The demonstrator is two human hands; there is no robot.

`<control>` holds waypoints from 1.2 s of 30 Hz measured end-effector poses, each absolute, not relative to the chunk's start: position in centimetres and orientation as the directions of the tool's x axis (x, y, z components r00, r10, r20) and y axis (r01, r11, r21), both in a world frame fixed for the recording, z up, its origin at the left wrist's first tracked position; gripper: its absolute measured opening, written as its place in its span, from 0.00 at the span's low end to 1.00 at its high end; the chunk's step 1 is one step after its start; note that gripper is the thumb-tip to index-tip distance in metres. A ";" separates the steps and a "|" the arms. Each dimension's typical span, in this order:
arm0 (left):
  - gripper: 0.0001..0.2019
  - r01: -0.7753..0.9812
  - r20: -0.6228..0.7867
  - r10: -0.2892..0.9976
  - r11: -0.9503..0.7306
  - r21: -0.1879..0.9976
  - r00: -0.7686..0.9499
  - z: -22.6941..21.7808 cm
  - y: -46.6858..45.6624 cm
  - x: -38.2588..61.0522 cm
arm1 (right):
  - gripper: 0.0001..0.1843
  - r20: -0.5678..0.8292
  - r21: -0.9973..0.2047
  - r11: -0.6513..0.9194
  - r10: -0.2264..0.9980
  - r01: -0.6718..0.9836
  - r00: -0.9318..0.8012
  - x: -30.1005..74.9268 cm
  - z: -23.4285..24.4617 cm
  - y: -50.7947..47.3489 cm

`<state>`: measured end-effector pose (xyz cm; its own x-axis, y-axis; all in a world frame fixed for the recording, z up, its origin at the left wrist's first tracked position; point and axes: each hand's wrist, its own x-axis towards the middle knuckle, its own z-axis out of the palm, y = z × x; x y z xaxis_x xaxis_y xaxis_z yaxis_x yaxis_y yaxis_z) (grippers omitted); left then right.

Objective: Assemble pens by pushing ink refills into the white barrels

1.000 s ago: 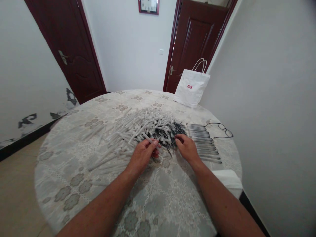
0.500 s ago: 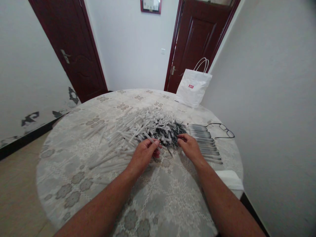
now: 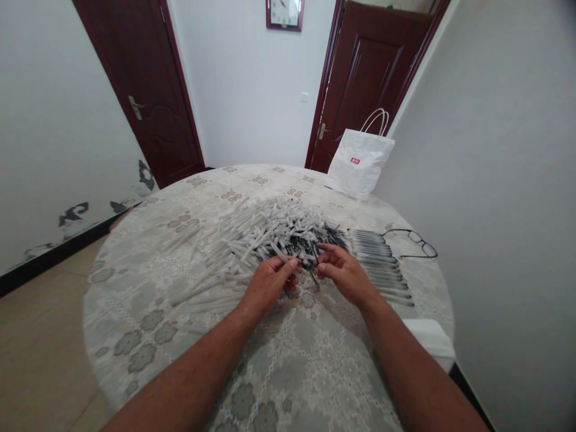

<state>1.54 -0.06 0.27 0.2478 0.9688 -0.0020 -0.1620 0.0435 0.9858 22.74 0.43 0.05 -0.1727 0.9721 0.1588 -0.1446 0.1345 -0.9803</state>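
Observation:
My left hand (image 3: 269, 285) is closed around a translucent white tube (image 3: 279, 252), whose far end points up and left over the pile. Facing it, my right hand (image 3: 345, 275) pinches a thin dark stick (image 3: 314, 251), held nearly upright between thumb and fingers. Just beyond both hands spreads a heap of white tubes (image 3: 245, 231), with thin dark sticks (image 3: 335, 234) bunched at its right side. To the right of my right hand lies a neat row of greyish tubes (image 3: 380, 264) that look dark inside.
A flowered cloth covers the round table (image 3: 306, 372). Eyeglasses (image 3: 416, 240) lie beyond the row at the right edge. A white paper bag (image 3: 361, 165) stands at the back right. Near my right forearm is a white box-like item (image 3: 429, 337).
My right hand has drawn back from the pile's dark sticks with one between its fingers. My left hand keeps its white tube. The view has shifted slightly.

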 end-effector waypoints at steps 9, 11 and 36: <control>0.18 0.018 0.065 0.948 -0.074 0.997 0.313 0.4 -0.1 1.2 | 0.12 0.015 -1.000 0.020 0.908 0.007 -0.419 20.7 0.0 -1.3; 0.18 0.038 0.086 0.937 -0.105 0.994 0.338 0.6 -0.3 1.2 | 0.11 -0.002 -0.999 0.018 0.883 0.039 -0.470 21.0 0.3 -1.5; 0.17 -0.043 -0.034 0.820 0.072 0.997 0.572 1.4 -1.2 1.2 | 0.11 0.093 -0.985 0.053 0.965 -0.162 -0.247 22.4 0.7 -1.1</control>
